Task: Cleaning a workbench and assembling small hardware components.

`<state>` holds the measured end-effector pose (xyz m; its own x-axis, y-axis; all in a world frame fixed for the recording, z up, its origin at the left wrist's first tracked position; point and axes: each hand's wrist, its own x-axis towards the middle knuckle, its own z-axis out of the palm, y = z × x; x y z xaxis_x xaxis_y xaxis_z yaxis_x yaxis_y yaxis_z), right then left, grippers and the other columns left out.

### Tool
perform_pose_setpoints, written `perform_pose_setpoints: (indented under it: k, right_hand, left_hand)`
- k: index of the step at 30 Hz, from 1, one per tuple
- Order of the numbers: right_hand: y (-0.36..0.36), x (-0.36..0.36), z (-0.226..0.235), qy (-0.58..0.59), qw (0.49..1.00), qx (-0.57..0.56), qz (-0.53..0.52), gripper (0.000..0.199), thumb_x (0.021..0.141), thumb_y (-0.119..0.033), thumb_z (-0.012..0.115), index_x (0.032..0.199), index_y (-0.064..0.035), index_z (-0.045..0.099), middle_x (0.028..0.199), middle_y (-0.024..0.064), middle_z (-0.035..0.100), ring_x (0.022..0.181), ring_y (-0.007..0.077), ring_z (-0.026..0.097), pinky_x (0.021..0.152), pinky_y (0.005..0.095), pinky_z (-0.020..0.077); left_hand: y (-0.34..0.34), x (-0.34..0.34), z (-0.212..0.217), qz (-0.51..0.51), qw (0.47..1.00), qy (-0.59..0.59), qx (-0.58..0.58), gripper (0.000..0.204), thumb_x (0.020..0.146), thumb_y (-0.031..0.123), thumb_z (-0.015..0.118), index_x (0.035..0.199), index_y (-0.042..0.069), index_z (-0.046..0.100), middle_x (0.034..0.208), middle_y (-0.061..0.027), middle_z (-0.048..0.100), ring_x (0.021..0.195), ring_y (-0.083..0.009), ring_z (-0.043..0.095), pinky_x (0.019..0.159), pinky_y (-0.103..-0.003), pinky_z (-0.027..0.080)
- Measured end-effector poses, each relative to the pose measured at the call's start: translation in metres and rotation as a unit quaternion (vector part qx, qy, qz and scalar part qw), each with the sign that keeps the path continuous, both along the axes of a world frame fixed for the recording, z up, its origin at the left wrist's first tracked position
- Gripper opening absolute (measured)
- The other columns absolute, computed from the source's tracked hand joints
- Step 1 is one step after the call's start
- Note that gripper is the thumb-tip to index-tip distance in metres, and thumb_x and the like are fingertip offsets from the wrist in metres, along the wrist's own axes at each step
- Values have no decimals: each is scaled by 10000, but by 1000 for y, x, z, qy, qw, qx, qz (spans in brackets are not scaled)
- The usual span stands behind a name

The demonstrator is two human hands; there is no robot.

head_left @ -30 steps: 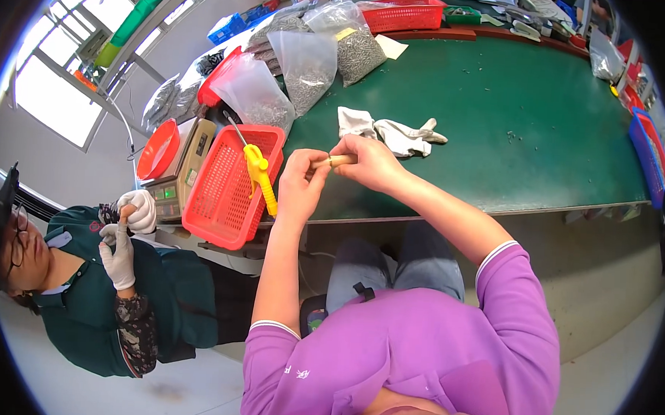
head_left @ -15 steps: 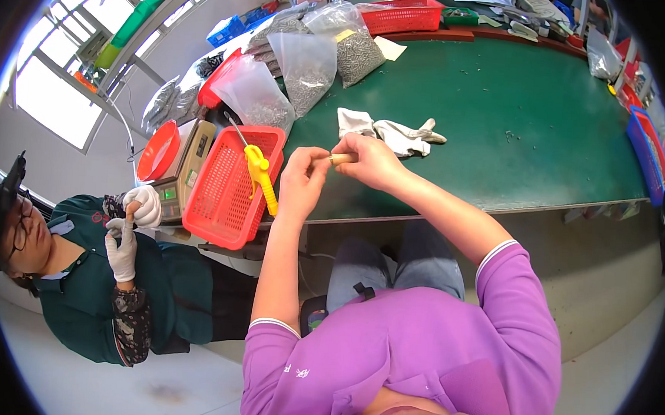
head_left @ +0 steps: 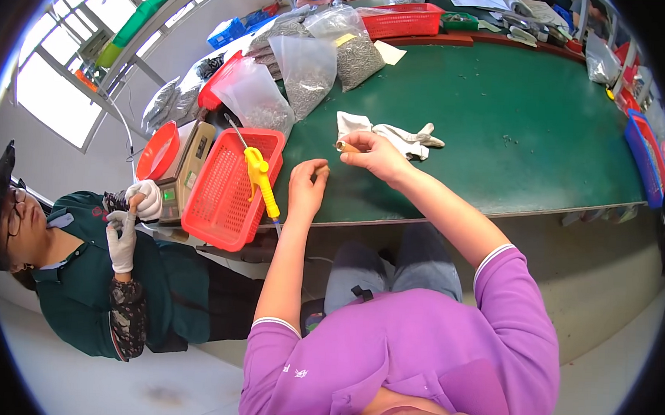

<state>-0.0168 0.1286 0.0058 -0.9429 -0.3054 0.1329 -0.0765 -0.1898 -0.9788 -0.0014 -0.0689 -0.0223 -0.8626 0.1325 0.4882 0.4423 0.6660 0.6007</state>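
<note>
My right hand (head_left: 379,159) pinches a small tan cylinder (head_left: 347,146) between thumb and fingers, over the near part of the green table; its exact kind is too small to make out. A short way to the left, my left hand (head_left: 308,186) hovers near the table edge with bent fingers, the thumb slightly apart and nothing visible between them. White work gloves (head_left: 398,138) lie on the table just beyond my right hand. Left of my left hand, a yellow air blow gun (head_left: 257,176) rests across a red perforated basket (head_left: 225,192).
A scale (head_left: 190,157) with a red pan (head_left: 159,149) stands left of the basket. Bags of small metal parts (head_left: 357,60) crowd the table's far left. A co-worker in white gloves (head_left: 123,246) sits at the left. A blue bin (head_left: 645,158) is at the right edge.
My hands have separated: the left has let go of the cylinder and dropped slightly lower, while the right has drawn a little to the right with it.
</note>
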Motion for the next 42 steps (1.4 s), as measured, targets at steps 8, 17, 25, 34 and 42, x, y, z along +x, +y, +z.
perform_pose_setpoints:
  k: [8,17,25,34,42]
  right_hand:
    - [-1,-7,-12,24,1000,15,-4,255,760,-42,692,998,-31,603,906,21,628,839,101,593,771,262,492]
    - [-12,-9,-9,39,997,73,-3,242,770,-37,674,1003,-27,611,897,52,650,836,124,619,778,269,500]
    - [-2,-17,0,81,989,122,-24,200,806,-46,655,1002,-21,625,924,45,655,864,114,615,786,259,498]
    - [9,-31,-1,8,990,140,1,228,826,-74,635,1034,20,632,883,56,655,742,94,598,680,239,504]
    - [13,-38,-16,-152,983,-82,69,311,858,-58,600,1155,29,574,971,104,643,824,136,631,775,254,535]
  left_hand:
    - [-2,-4,-8,41,997,42,-58,328,743,27,640,1063,62,577,1040,-114,594,1008,-293,547,889,-374,436]
    - [27,-1,10,-62,972,-122,193,374,796,8,609,1159,24,521,1071,-127,597,927,-216,630,822,-313,495]
    - [26,1,8,-2,998,2,67,296,766,-10,631,1056,38,602,1027,-124,553,899,-234,605,763,-303,507]
    - [24,-11,34,5,989,130,-69,257,735,-21,617,984,42,620,1021,-104,574,996,-295,534,850,-385,444]
    - [33,-27,42,-31,979,173,-100,247,744,-38,598,978,36,626,997,-105,585,957,-300,553,835,-381,451]
